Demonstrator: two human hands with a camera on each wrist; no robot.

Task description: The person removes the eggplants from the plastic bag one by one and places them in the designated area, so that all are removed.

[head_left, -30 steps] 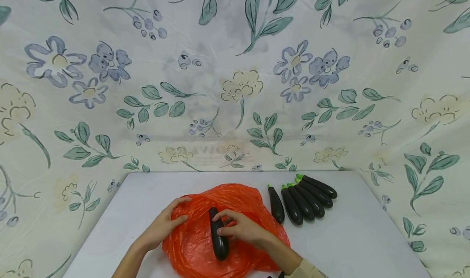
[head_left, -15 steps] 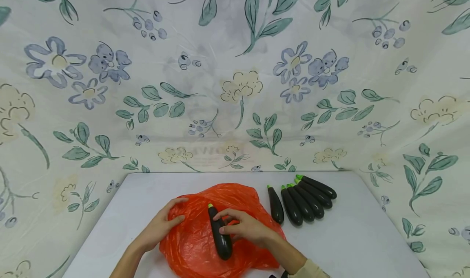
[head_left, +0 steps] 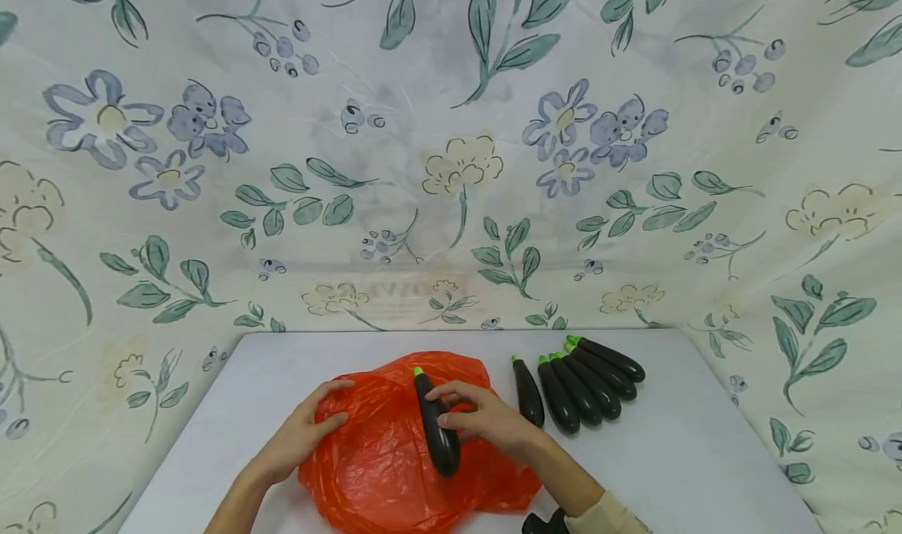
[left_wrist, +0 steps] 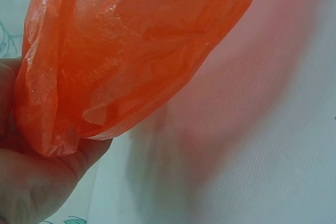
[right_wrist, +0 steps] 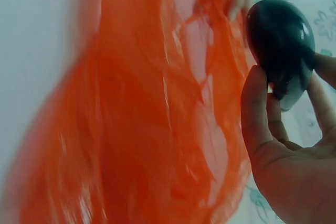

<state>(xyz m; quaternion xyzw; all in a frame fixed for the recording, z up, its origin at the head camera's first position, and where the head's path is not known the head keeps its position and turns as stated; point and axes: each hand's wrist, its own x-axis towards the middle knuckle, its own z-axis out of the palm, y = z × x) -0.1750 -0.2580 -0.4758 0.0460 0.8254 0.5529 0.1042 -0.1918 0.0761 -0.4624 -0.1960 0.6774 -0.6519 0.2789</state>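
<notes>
A dark, glossy eggplant (head_left: 438, 432) with a green stem end is held over the opening of a red plastic bag (head_left: 366, 471). My right hand (head_left: 489, 418) pinches it between thumb and fingers; in the right wrist view the rounded end of the eggplant (right_wrist: 281, 35) faces the camera above the palm. At the bag's left side, my left hand (head_left: 299, 436) grips the rim. The left wrist view shows the bag's film (left_wrist: 131, 51) tucked between the thumb and fingers of the left hand (left_wrist: 42, 182).
Several more eggplants (head_left: 588, 389) lie fanned out on the white table (head_left: 690, 456) to the right of the bag, one slightly apart (head_left: 527, 393). A black object (head_left: 544, 523) shows by the right sleeve. Behind the table hangs a floral cloth (head_left: 451, 127).
My right hand has lifted the eggplant up and to the right, and its green stem end has come into view. The left hand has shifted slightly left with the bag rim.
</notes>
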